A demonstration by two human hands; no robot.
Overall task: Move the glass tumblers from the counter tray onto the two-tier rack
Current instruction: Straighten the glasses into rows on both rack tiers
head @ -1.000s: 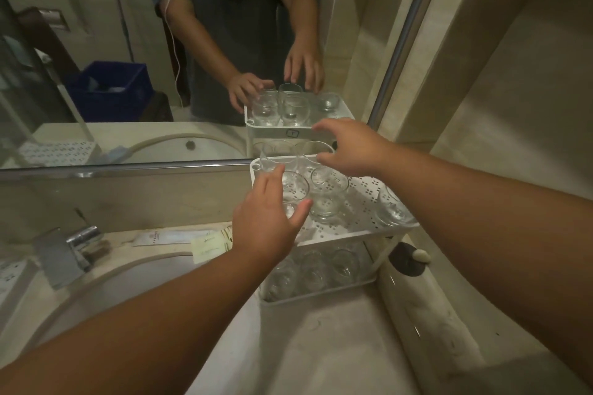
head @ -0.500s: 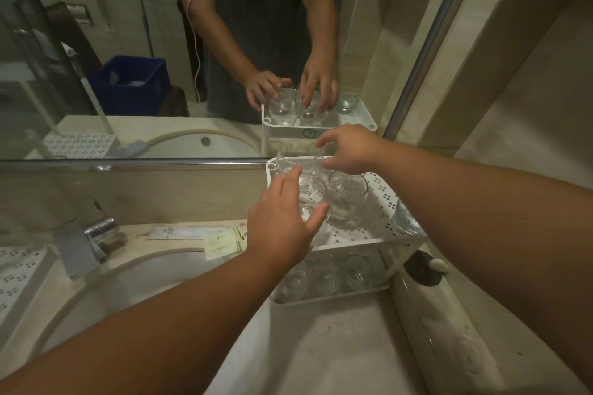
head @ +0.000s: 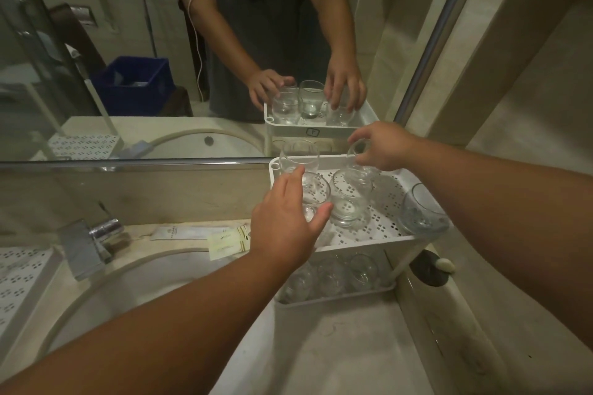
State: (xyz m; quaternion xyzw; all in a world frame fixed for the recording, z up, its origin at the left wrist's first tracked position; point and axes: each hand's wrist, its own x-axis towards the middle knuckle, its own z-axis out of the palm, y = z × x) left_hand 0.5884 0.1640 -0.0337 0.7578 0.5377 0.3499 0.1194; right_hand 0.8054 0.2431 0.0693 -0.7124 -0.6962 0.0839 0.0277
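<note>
A white two-tier rack (head: 362, 242) stands on the counter against the mirror. Its perforated top tier holds several clear glass tumblers: one at the back left (head: 299, 160), one in the middle (head: 349, 199), one at the right edge (head: 423, 210). My left hand (head: 287, 224) wraps around a front-left tumbler (head: 316, 196) standing on the tier. My right hand (head: 383, 146) pinches the rim of a back tumbler (head: 356, 157) with its fingertips. More tumblers (head: 332, 274) sit on the lower tier.
A sink basin (head: 134, 292) with a chrome faucet (head: 88, 240) lies to the left, with paper sachets (head: 227, 239) on the counter behind it. A white perforated tray (head: 19, 279) sits at the far left edge. A dark round object (head: 430, 268) stands right of the rack.
My right hand has moved right along the back of the top tier with a tumbler in its fingertips. My left hand stays on the front-left tumbler. The view has shifted.
</note>
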